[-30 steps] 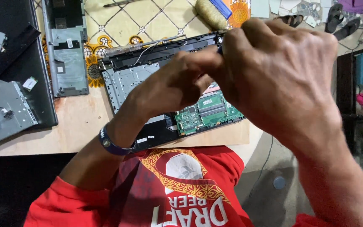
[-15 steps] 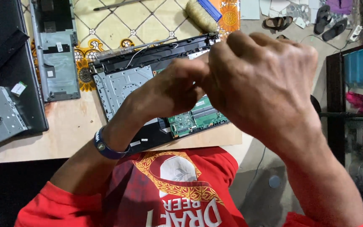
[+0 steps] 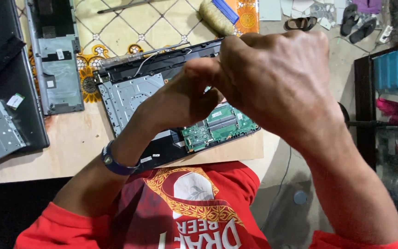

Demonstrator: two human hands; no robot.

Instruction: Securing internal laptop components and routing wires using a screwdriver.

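At frame centre, the left hand point(image 3: 180, 99) and right hand point(image 3: 277, 78) press together, fingers curled, above the opened laptop base point(image 3: 162, 97); whether they grasp anything cannot be told.

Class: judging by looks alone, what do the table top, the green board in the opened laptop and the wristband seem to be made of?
Table top: pale plywood, matte, faint grain.
Green board: circuit board, probably fibreglass laminate; glossy green, small components.
Wristband: dark blue, smooth; likely rubber or silicone.
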